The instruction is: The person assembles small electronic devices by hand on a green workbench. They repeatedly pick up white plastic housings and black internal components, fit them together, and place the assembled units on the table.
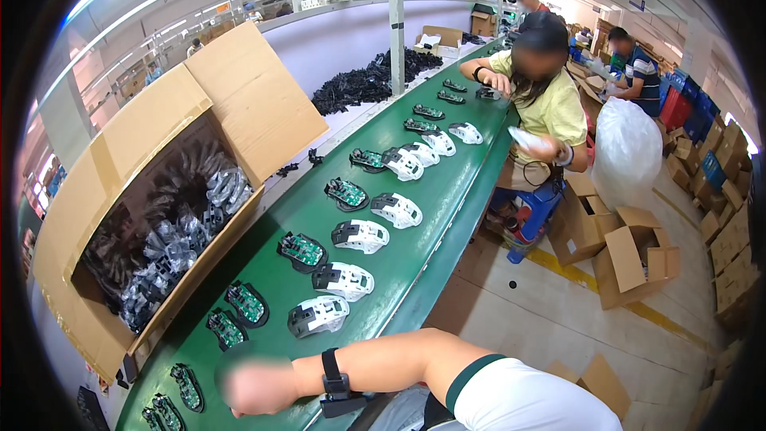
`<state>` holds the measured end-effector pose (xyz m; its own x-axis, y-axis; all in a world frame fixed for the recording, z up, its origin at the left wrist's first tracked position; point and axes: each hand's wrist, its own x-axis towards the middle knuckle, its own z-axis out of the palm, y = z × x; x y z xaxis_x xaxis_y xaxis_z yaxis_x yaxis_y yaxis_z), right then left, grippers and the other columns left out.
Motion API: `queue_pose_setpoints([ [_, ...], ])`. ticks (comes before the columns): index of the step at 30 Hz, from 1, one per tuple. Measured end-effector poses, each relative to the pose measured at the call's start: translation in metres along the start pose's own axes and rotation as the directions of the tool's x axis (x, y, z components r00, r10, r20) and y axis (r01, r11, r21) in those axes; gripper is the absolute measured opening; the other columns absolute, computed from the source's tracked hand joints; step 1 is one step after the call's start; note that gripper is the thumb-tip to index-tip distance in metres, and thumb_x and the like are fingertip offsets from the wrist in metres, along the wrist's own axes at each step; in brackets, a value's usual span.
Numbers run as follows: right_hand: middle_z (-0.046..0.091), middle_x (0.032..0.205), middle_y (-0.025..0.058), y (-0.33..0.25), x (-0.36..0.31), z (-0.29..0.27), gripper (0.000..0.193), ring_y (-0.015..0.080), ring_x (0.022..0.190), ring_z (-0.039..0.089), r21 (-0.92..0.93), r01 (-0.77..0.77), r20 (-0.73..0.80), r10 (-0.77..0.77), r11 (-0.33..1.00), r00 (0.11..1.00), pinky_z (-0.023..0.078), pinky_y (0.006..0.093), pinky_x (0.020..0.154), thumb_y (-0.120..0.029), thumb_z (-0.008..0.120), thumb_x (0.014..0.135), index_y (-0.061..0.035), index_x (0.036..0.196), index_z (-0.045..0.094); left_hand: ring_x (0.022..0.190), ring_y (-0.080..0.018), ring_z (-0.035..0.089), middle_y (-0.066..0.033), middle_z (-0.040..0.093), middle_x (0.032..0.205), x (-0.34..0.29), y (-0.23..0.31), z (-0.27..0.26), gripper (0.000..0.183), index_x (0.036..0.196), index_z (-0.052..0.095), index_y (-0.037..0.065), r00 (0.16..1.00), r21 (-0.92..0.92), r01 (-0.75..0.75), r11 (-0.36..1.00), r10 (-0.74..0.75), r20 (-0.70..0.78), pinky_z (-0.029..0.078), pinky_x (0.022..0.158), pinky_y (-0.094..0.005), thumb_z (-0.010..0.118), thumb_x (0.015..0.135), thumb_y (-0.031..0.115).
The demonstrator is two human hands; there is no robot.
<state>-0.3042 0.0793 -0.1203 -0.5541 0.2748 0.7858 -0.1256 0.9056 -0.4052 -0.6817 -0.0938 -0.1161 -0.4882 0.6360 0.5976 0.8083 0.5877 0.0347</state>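
Note:
My right arm (pixel 383 363), in a white sleeve with a green cuff and a black wrist strap, reaches left across a green conveyor belt (pixel 431 215). My right hand (pixel 259 387) is over its near end, blurred, so its fingers and anything in them cannot be made out. Closest to it are mouse bases with green circuit boards: one base (pixel 186 387) to the left and another base (pixel 226 329) just beyond. A white-and-grey mouse top shell (pixel 319 316) lies farther up the belt. My left hand is out of view.
An open cardboard box (pixel 128 168) of bagged dark parts stands along the left side. More bases and shells line the belt. A co-worker in yellow (pixel 550 104) sits at its right edge. Dark parts (pixel 375 80) lie heaped behind; open cartons (pixel 634 259) stand on the floor.

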Motion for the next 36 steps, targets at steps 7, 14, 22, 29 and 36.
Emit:
queue_pose_setpoints([
  [7,0.066,0.080,0.0079,0.014,-0.007,0.005,0.010,0.0327,0.084,0.063,-0.244,-0.319,0.089,0.349,0.916,0.933,0.048,0.0457,0.075,-0.020,0.069,0.087,-0.0111,0.089,0.065,0.091,-0.0419,0.067,-0.0195,0.072,0.097,-0.004,-0.015,0.024,0.048,0.104,0.070,0.004,0.993,0.034,-0.034,0.999,0.037,-0.110,0.052,0.081,-0.0547,0.074,0.081,0.046],
  [14,0.064,0.087,0.0077,-0.008,0.001,0.013,0.022,0.0316,0.090,0.061,0.219,-0.188,0.329,0.109,0.957,0.938,0.049,0.0426,0.080,-0.028,0.076,0.081,-0.0095,0.089,0.068,0.087,-0.0400,0.067,-0.0195,0.071,0.097,-0.010,-0.016,0.018,0.041,0.098,0.067,0.004,0.982,-0.087,-0.055,0.995,0.038,-0.187,0.053,0.078,-0.0508,0.076,0.086,0.043],
  [22,0.063,0.116,0.0132,-0.015,-0.013,0.034,0.052,0.0340,0.111,0.058,-0.059,0.017,0.587,0.021,0.998,0.810,0.050,0.0450,0.092,-0.047,0.085,0.070,-0.0119,0.106,0.071,0.082,-0.0425,0.066,-0.0229,0.070,0.088,-0.003,0.026,-0.013,0.040,0.096,0.068,-0.002,0.983,-0.404,0.001,0.915,-0.075,-0.167,0.054,0.077,-0.0499,0.071,0.096,0.038],
  [29,0.061,0.110,0.0131,-0.023,-0.008,0.010,0.052,0.0322,0.111,0.055,-0.406,-0.138,0.493,0.343,0.903,0.800,0.049,0.0423,0.090,-0.043,0.088,0.066,-0.0066,0.100,0.072,0.085,-0.0354,0.069,-0.0236,0.072,0.096,0.004,0.054,-0.030,0.031,0.102,0.069,-0.005,0.992,-0.526,-0.027,0.850,-0.043,-0.121,0.056,0.078,-0.0425,0.066,0.100,0.025],
  [36,0.060,0.106,0.0137,-0.010,-0.013,0.007,0.050,0.0316,0.107,0.058,-0.392,-0.138,0.454,0.322,0.909,0.831,0.052,0.0440,0.084,-0.037,0.088,0.065,-0.0043,0.098,0.070,0.089,-0.0274,0.070,-0.0183,0.072,0.100,-0.007,0.139,-0.029,0.025,0.117,0.064,-0.005,0.978,-0.994,0.079,0.070,0.190,0.091,0.057,0.079,-0.0356,0.061,0.102,0.014],
])
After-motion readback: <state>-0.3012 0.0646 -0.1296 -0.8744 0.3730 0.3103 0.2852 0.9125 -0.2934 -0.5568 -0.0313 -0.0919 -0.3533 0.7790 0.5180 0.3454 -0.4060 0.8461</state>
